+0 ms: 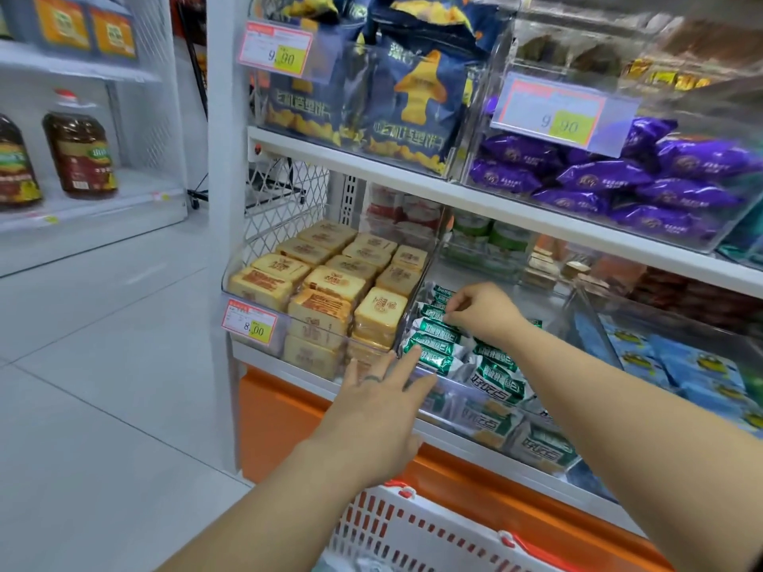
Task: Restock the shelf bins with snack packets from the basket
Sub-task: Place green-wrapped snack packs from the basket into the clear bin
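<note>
Green-and-silver snack packets [491, 375] fill a clear shelf bin [450, 423] on the lower shelf. My right hand [481, 309] reaches into that bin from above, its fingers pinched on the top edge of a green packet [435, 313] at the back left. My left hand [380, 410] is spread flat with fingers apart, its fingertips against the bin's front left corner and touching a green packet [433, 357]. It holds nothing. The white basket [417, 530] with red handles sits below my arms at the bottom edge; its contents are hidden.
A bin of yellow packets [330, 291] stands left of the green ones, blue packets [693, 373] to the right. The upper shelf holds dark blue bags [413, 105] and purple packets [619, 179]. An orange base [280, 414] runs under the shelf. Oil bottles [78, 154] stand far left.
</note>
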### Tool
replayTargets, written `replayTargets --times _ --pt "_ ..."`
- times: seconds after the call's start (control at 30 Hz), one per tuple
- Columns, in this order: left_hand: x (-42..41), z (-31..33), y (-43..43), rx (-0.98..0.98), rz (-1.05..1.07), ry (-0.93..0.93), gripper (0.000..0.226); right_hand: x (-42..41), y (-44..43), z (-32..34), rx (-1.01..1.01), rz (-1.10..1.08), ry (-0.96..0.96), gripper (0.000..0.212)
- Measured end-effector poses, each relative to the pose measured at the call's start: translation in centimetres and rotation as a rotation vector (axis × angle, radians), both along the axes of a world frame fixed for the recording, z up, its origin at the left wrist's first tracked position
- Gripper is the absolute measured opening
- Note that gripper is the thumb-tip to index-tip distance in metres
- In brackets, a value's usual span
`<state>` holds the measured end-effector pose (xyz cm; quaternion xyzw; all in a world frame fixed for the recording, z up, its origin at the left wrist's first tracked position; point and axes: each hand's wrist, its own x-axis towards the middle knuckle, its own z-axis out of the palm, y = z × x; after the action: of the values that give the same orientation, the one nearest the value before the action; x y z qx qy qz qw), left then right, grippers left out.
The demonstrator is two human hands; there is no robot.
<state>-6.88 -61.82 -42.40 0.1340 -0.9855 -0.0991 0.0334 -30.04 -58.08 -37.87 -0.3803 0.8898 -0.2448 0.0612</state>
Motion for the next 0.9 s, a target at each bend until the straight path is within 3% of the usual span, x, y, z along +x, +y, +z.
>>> replayTargets --times 0.2,0.6,0.9 --pt "-0.1 -0.3 -0.1 -0.002 0.01 -0.015 0.075 0.3 -1.0 -0.8 0.099 0.004 0.038 0.005" --pt "0.4 -0.7 -0.8 -0.015 -0.002 0.037 0.075 0.0 0.9 0.2 0.083 0.004 0.002 0.037" --pt "2.2 -0.9 -1.0 -0.072 -0.03 0.098 0.063 8.2 7.0 1.1 -0.277 0.21 0.323 0.016"
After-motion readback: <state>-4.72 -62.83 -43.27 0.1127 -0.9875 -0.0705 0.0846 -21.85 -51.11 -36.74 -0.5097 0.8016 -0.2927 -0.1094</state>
